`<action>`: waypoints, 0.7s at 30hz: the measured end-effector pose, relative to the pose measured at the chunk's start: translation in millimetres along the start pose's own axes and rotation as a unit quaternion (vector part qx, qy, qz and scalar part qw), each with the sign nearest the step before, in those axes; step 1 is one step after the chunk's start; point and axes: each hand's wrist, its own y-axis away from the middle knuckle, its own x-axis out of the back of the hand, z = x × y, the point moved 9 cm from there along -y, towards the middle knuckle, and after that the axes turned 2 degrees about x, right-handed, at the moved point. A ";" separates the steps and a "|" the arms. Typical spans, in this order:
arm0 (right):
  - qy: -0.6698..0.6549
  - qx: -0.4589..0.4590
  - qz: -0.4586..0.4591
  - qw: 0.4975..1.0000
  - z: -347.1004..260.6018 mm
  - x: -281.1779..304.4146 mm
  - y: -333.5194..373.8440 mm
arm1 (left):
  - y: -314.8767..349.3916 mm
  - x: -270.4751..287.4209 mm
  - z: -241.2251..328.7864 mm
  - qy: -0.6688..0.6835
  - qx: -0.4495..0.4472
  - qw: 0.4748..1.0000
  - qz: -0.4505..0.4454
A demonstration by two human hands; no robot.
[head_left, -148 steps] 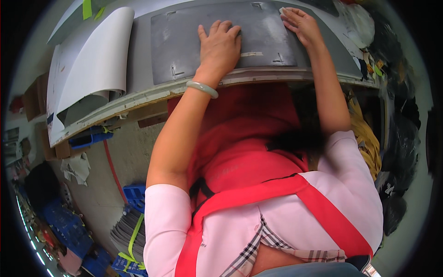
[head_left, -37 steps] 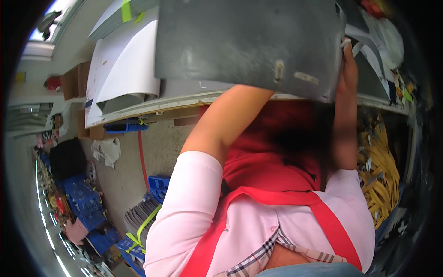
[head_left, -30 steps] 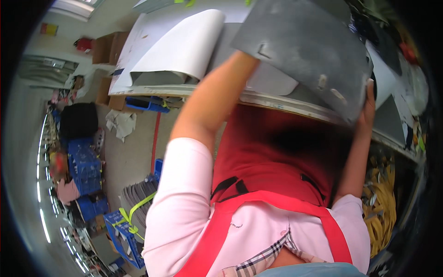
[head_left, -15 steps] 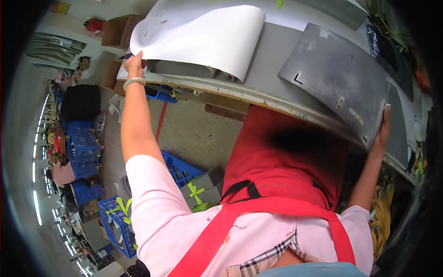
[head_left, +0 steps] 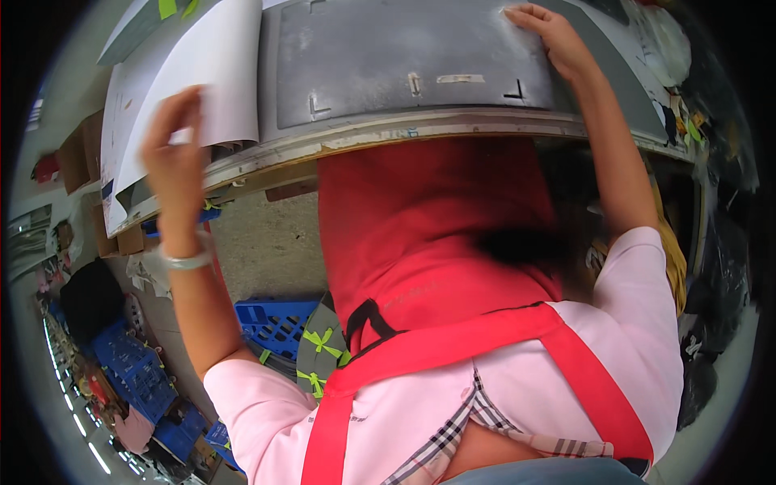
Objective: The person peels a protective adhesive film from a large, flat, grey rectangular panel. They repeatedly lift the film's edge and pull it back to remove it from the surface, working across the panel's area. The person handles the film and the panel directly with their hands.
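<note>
At the far left of my view the floor holds blue plastic crates [head_left: 271, 323] and, further up, brown cardboard boxes [head_left: 81, 158] beside the worktop [head_left: 388, 133]. Moving in, my left hand [head_left: 174, 158] is raised at the edge of a large white sheet [head_left: 202, 81] that curls up off the worktop. The fingers [head_left: 162, 117] are pinched together with the sheet's curled edge right at them; I judge they have hold of it, though the exact contact is hidden behind the hand. A pale bangle [head_left: 186, 260] sits on that wrist, and the forearm rises steeply from the lower left, elbow bent, the back of the hand turned toward me.

To do this well, I would keep the white sheet peeled back and clear so nothing catches under the plate, and press evenly rather than at one corner.

In the middle lies the grey metal plate [head_left: 404, 56], flat on the worktop, its near edge roughly parallel to the worktop's front edge, with small cut-out corner marks and a slot near that edge. The white sheet's curl overlaps its left end. Below it my red apron [head_left: 428, 242] fills the view.

On the right, my right hand [head_left: 550, 36] reaches far across to the plate's upper right part, arm nearly straight, pink sleeve [head_left: 638, 307] at the shoulder. Its fingers [head_left: 521, 12] are spread and laid flat on the metal, pressing, not gripping anything.
</note>
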 end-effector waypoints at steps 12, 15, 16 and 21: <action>0.067 0.046 -0.046 0.996 -14.7 -1.1 -16.4 | 39.4 -124.1 49.7 -0.039 -0.022 0.969 -0.244; 0.068 0.048 -0.055 0.995 -16.2 3.6 -20.3 | 40.4 -129.6 56.2 -0.014 -0.025 0.970 -0.240; 0.070 0.049 -0.054 0.995 -16.1 6.8 -20.8 | 40.5 -131.9 60.9 -0.021 -0.043 0.971 -0.232; 0.111 0.043 -0.039 0.992 -16.0 10.1 -22.1 | 42.0 -131.5 62.9 -0.025 -0.065 0.975 -0.213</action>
